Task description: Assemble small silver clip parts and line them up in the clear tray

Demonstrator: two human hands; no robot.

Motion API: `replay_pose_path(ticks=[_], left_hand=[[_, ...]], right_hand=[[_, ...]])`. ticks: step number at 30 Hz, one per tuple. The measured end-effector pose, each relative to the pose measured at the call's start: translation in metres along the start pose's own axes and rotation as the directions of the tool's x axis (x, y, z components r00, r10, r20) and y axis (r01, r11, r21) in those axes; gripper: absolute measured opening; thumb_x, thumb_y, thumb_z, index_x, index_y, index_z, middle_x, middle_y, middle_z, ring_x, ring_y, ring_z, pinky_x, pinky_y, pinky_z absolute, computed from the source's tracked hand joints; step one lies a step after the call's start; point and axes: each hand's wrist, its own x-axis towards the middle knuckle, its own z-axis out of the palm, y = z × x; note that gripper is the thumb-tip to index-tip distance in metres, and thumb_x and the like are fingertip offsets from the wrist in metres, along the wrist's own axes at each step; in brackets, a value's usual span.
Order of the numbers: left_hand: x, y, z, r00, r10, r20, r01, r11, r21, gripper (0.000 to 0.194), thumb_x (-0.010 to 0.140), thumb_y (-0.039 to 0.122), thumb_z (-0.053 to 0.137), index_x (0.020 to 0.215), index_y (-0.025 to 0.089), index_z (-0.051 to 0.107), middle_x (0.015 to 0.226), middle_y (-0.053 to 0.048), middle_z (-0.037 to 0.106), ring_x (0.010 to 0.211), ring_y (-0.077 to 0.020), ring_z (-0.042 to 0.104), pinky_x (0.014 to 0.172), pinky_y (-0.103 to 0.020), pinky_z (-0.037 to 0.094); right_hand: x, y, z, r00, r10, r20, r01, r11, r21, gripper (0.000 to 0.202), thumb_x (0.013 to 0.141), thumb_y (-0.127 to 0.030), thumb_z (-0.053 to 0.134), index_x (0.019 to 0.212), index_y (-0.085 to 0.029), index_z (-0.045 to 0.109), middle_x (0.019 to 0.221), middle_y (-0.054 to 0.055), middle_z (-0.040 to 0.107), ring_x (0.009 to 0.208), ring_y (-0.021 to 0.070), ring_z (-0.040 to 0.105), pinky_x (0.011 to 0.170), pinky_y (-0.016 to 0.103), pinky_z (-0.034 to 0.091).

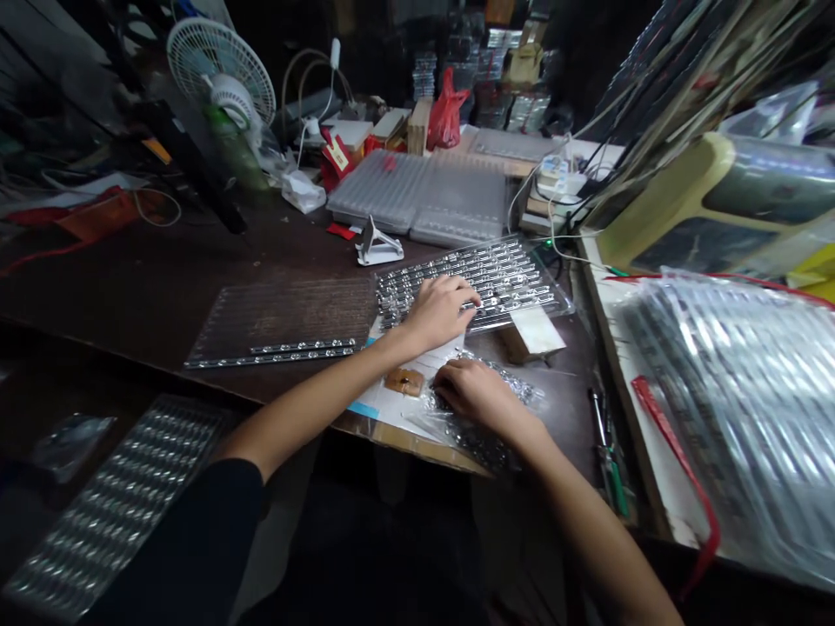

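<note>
My left hand [438, 311] reaches over a clear tray [561, 300] filled with rows of shiny metal strips [502, 269]. Its fingers are bent down at the strips, and what lies under the fingertips is hidden. Closer to me, my right hand [479, 391] rests at a heap of small shiny metal parts [489, 443] on clear plastic. Those fingers curl inward, and anything between them is too small to make out. Beside them, a small brown block [404, 382] lies on a white board [384, 404]. Left of the filled tray, another clear tray [293, 309] carries two metal strips [303, 346] along its near edge.
A small white box [536, 335] stands right of the hands. Screwdriver-like tools [610, 461] lie near the right ledge, where filled trays [737, 400] are stacked. Behind are clear trays [424, 196], a white plastic stand [379, 245] and a fan [222, 74].
</note>
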Motion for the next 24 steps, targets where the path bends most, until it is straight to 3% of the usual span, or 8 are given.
replay_pose_path(ticks=[6,11,15,18,21,24], left_hand=[[0.028,0.019,0.031,1.0,0.009,-0.007,-0.008,0.992,0.129,0.014,0.085,0.03,0.07,0.09,0.017,0.072,0.106,-0.009,0.063,0.107,-0.0292,0.053,0.089,-0.041,0.041],[0.022,0.018,0.021,0.998,0.049,-0.033,-0.046,0.996,0.073,0.01,0.089,0.023,0.066,0.091,0.014,0.069,0.103,-0.01,0.064,0.099,-0.0246,0.058,0.085,-0.036,0.044],[-0.02,0.007,-0.005,0.996,0.048,-0.074,-0.064,0.971,-0.232,0.008,0.094,0.021,0.057,0.096,0.016,0.063,0.098,-0.005,0.067,0.092,-0.0174,0.063,0.082,-0.03,0.046],[-0.07,-0.008,-0.017,0.995,-0.065,-0.074,0.036,0.937,-0.346,0.007,0.094,0.022,0.055,0.095,0.017,0.059,0.091,-0.003,0.067,0.083,-0.0142,0.063,0.078,-0.027,0.048],[-0.116,-0.025,-0.015,0.981,-0.185,-0.063,0.153,0.926,-0.344,0.009,0.094,0.021,0.051,0.096,0.017,0.059,0.092,-0.003,0.067,0.084,-0.0151,0.062,0.08,-0.028,0.048],[-0.144,-0.038,-0.005,0.963,-0.265,-0.038,0.234,0.902,-0.362,0.014,0.095,0.027,0.054,0.099,0.019,0.064,0.099,-0.004,0.07,0.091,-0.0172,0.065,0.085,-0.031,0.049]], right_hand=[[-0.006,0.01,-0.001,0.994,-0.03,-0.102,0.047,0.984,0.17,0.01,0.089,-0.015,0.058,0.092,-0.014,0.067,0.092,0.007,0.069,0.08,0.0159,0.061,0.072,0.025,0.043],[-0.008,0.012,-0.001,0.991,0.008,-0.13,0.03,0.957,0.29,0.008,0.077,-0.01,0.059,0.083,-0.014,0.063,0.078,0.003,0.067,0.066,0.0133,0.057,0.062,0.023,0.039],[-0.006,0.016,0.0,0.967,-0.029,-0.255,0.115,0.938,0.327,0.019,0.085,-0.009,0.054,0.099,-0.012,0.066,0.09,0.007,0.069,0.078,0.0165,0.061,0.072,0.027,0.045],[-0.004,0.015,0.0,0.94,-0.052,-0.337,0.174,0.923,0.343,0.023,0.092,-0.01,0.047,0.104,-0.012,0.067,0.102,0.011,0.068,0.091,0.0191,0.063,0.083,0.03,0.046],[-0.003,0.009,0.002,0.941,-0.012,-0.337,0.151,0.909,0.388,0.017,0.094,-0.016,0.051,0.099,-0.013,0.067,0.094,0.008,0.07,0.082,0.0178,0.063,0.076,0.029,0.047],[0.001,0.003,0.005,0.938,-0.002,-0.348,0.151,0.903,0.401,0.014,0.093,-0.02,0.056,0.094,-0.014,0.068,0.089,0.007,0.069,0.079,0.0173,0.063,0.074,0.028,0.047]])
